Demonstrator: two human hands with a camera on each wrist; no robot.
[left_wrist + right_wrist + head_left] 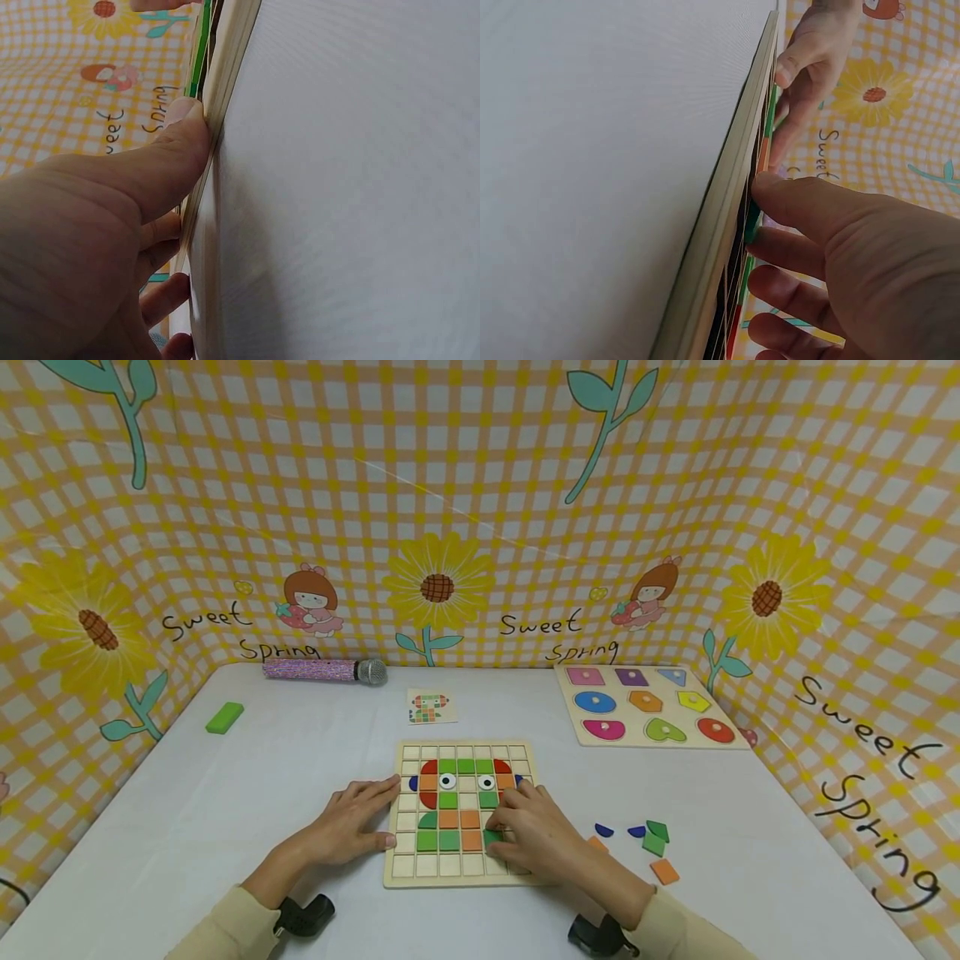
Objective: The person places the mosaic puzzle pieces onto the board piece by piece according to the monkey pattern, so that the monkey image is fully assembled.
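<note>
A wooden grid board [405, 866] lies in front of me, with coloured tiles forming a face pattern and two round eye pieces [447, 782] in its cells. My left hand [341, 827] rests at the board's left edge, thumb on the rim and fingers fairly straight. Over the lower right of the pattern, my right hand [536, 831] pinches a dark green tile [753, 224] between thumb and index finger, down at the cells. The other right fingers are bent and partly hide the board's right side.
Loose tiles lie right of the board, among them an orange square [664, 871] and a green square [654, 843]. Behind stand a small pattern card [432, 707], a glittery microphone [322, 671] and a shape puzzle [652, 739]. A green block [224, 717] lies left.
</note>
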